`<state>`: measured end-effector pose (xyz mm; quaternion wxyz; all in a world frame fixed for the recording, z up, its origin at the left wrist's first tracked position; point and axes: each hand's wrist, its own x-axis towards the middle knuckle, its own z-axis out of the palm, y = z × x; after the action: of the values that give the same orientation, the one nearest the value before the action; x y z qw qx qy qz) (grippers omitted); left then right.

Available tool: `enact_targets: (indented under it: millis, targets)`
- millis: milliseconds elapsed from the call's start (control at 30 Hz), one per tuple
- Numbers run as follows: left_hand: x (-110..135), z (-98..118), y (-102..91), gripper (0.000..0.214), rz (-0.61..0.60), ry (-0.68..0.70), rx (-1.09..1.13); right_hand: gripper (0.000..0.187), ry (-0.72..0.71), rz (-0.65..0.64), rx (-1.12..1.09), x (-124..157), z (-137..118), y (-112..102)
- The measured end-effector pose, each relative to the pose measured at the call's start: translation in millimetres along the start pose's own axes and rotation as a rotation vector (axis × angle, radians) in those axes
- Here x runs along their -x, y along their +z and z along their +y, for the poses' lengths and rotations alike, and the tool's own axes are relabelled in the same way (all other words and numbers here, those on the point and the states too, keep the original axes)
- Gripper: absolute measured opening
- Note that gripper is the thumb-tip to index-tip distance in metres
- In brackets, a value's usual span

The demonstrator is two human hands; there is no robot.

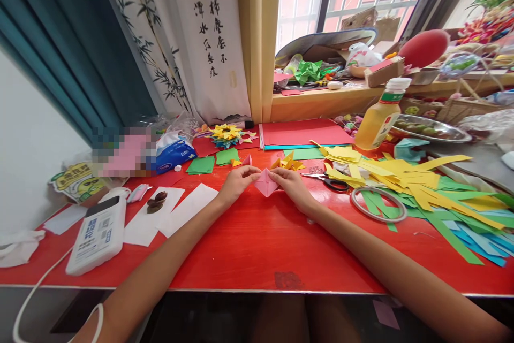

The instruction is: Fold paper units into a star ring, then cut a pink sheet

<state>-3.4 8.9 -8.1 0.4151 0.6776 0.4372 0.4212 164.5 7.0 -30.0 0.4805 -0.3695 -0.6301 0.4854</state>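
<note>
A small folded pink paper piece (pixel 265 183) rests on the red table (pixel 257 246) at the middle. My left hand (pixel 237 182) pinches its left corner with closed fingers. My right hand (pixel 291 183) pinches its right corner the same way. Just behind the hands lie a folded yellow paper shape (pixel 288 162) and a small pink folded piece (pixel 246 160). Scissors (pixel 329 181) lie right of my right hand.
Yellow, green and blue paper strips (pixel 433 193) cover the right side, with a tape ring (pixel 378 204). A juice bottle (pixel 380 116), red paper sheets (pixel 305 133), green squares (pixel 201 165) and a yellow paper flower (pixel 226 134) stand behind. A white power bank (pixel 98 233) and white papers (pixel 168 214) lie left.
</note>
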Motion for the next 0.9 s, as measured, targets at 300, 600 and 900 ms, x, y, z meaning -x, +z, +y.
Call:
enact_targets:
  millis: [300, 600, 900]
  targets:
    - [-0.6, 1.5, -0.4, 0.021, -0.044, -0.093, 0.033, 0.029, -0.012, -0.026, 0.054, -0.3, 1.6, 0.4]
    - [-1.1, 0.2, 0.0, 0.021, -0.077, -0.083, 0.021, 0.026, 0.003, -0.047, 0.056, -0.9, 0.3, 1.0]
    - [-1.9, -8.0, -0.8, 0.023, -0.097, -0.06, -0.061, 0.031, 0.021, -0.074, 0.127, 1.2, -2.9, 1.5]
